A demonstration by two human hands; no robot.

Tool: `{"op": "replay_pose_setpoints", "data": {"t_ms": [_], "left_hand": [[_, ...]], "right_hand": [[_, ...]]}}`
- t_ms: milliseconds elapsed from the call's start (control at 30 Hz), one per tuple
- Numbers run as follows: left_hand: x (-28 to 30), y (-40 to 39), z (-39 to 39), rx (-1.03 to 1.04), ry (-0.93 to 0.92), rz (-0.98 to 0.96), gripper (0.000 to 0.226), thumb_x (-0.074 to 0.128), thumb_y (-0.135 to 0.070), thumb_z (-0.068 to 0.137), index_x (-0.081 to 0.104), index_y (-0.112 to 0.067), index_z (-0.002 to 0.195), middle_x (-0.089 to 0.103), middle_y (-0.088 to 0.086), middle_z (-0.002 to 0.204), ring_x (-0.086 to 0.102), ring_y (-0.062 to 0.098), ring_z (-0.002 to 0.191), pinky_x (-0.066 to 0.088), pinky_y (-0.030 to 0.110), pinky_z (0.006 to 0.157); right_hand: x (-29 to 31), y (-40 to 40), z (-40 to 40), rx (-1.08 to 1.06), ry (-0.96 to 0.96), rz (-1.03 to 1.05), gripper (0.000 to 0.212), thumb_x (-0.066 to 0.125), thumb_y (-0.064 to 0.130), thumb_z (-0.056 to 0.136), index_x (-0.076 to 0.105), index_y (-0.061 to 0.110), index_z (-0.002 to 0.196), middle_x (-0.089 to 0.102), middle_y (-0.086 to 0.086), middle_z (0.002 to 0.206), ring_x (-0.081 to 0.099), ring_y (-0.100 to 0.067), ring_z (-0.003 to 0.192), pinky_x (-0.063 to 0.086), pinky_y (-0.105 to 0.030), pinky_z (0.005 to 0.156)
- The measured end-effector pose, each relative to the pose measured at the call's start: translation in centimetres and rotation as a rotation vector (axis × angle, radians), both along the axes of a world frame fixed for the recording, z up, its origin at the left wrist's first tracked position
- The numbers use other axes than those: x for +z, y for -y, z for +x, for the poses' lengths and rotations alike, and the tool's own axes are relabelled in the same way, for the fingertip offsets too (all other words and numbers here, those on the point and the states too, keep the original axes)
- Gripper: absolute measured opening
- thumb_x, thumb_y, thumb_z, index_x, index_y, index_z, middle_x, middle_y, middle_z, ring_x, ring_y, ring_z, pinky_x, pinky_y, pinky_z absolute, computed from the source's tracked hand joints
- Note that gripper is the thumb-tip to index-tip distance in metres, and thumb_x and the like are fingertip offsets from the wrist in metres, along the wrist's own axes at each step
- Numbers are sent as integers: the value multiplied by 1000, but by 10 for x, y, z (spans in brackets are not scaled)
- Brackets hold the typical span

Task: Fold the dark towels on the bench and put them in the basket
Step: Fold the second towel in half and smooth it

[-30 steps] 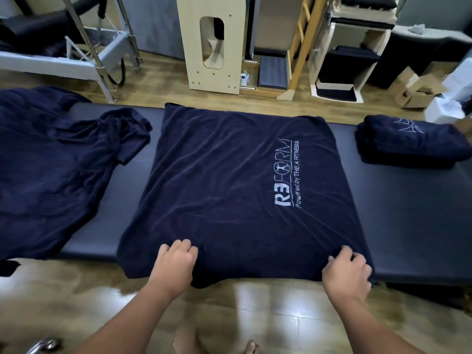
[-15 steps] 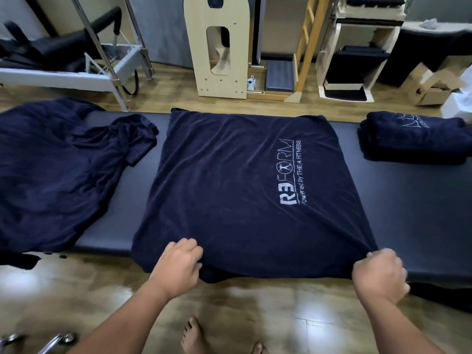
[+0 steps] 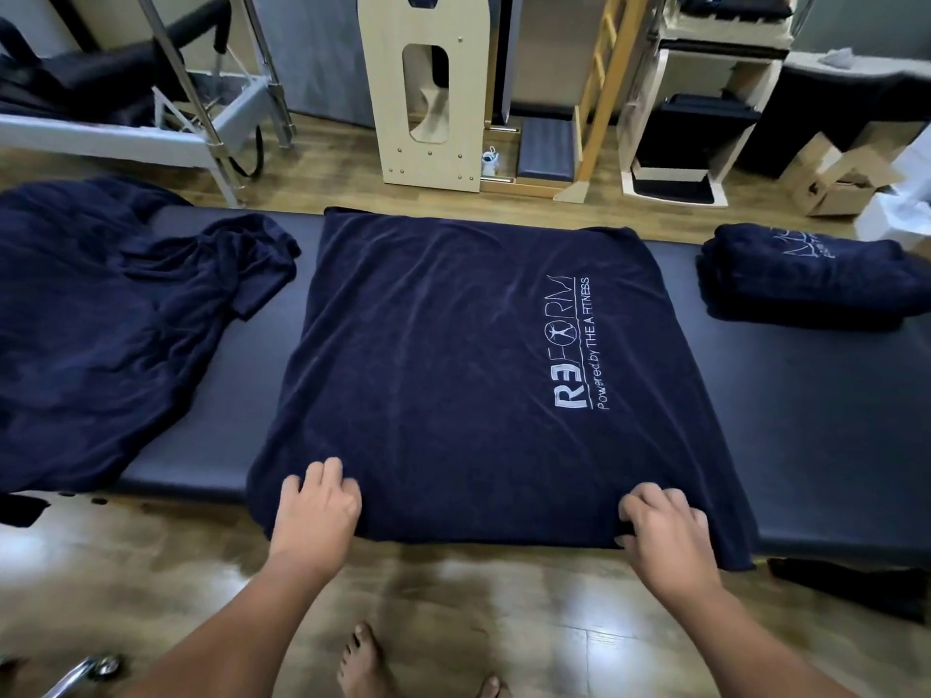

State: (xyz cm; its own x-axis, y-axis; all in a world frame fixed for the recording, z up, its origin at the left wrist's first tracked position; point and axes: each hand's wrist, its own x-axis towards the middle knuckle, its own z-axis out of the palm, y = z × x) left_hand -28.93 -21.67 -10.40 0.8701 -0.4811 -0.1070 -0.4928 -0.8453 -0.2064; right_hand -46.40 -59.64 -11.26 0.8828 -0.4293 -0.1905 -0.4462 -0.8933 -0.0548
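The person stands at the near side of the long black padded bench [image 3: 806, 420] with a dark navy terry towel [image 3: 453, 370] spread flat across it, its near edge hanging a little over the bench's front. Both hands are at that near edge: the left hand [image 3: 315, 511] rests on the cloth close to the left corner with fingers bent, seemingly gathering the hem, and the right hand [image 3: 665, 531] has its fingers curled over the edge a little in from the right corner, gripping it. I'd judge this to be the start of a fold — the towel looks already halved into a squarish panel, and the next move would call for lifting the near edge evenly with both hands and carrying it to meet the far edge, keeping the corners matched so the cloth does not skew. White lettering runs sideways on the towel: "REFORM", the first E mirrored, and beneath it "Powered by THE A FITNESS". To the right lies a folded navy towel [image 3: 806, 279] with the same pale print showing, too creased to read; to the left a crumpled heap of dark navy towels [image 3: 101, 319] waits. No basket is in view — so where the folded ones end up cannot be told from here.
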Motion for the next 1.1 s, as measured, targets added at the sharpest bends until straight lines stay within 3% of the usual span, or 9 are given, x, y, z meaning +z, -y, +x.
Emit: {"op": "replay_pose_setpoints", "data": {"t_ms": [100,200,333,433,500,600,700,900,1100], "left_hand": [[1,-6,6,-57,-28,-62,42,76,12,31,54,-11,59,48,10,73,48,32,63,37,38,54],[15,-7,13,35,-150,-168,53,79,12,31,49,-13,66,50,7,62,51,31,49,48,37,47],[28,-7,45,281,-172,-441,27,56,6,80,53,-13,99,56,8,95,60,33,88,51,47,76],[37,-8,68,265,-301,-340,8,48,-12,97,55,-16,101,49,2,96,58,31,99,49,44,85],[46,-11,81,287,-337,-305,14,41,-28,106,48,-19,97,56,6,94,59,33,93,48,45,82],[58,-14,107,278,-331,-337,22,38,-43,106,44,-25,94,63,9,90,60,35,84,50,46,78],[73,-6,157,178,-289,-253,34,41,-51,104,50,-22,90,66,5,94,64,33,92,49,42,76],[88,33,288,3,-290,-178,17,39,-30,107,54,-23,103,58,-1,104,59,24,100,42,41,86],[90,85,374,42,-38,-184,15,45,-21,104,58,-20,108,55,0,103,53,26,102,28,40,79]], "right_hand": [[4,11,-1,57,24,80,27,83,26,76,57,33,76,51,19,86,44,-13,85,36,-35,73],[18,20,4,21,104,187,28,68,16,88,44,30,83,49,17,84,45,-15,85,35,-36,75],[40,29,22,-36,123,261,29,53,8,89,44,28,107,55,6,91,54,-29,86,45,-42,75],[45,39,36,73,-80,57,49,47,6,85,53,31,126,51,7,113,53,-22,106,47,-37,82],[50,49,48,1,-27,-22,40,49,11,86,58,29,121,55,5,112,54,-24,101,46,-38,75],[64,64,76,-143,97,46,23,48,9,88,48,25,105,62,-2,104,57,-31,85,46,-39,66],[79,84,113,-172,137,65,27,48,7,87,48,27,105,62,-2,103,59,-32,83,52,-43,67],[106,117,207,-189,100,-27,32,46,3,89,53,24,113,61,-3,96,52,-27,77,44,-37,62],[122,139,295,-283,134,-124,31,50,2,85,54,19,110,52,-3,77,49,-32,72,39,-38,67]]}}
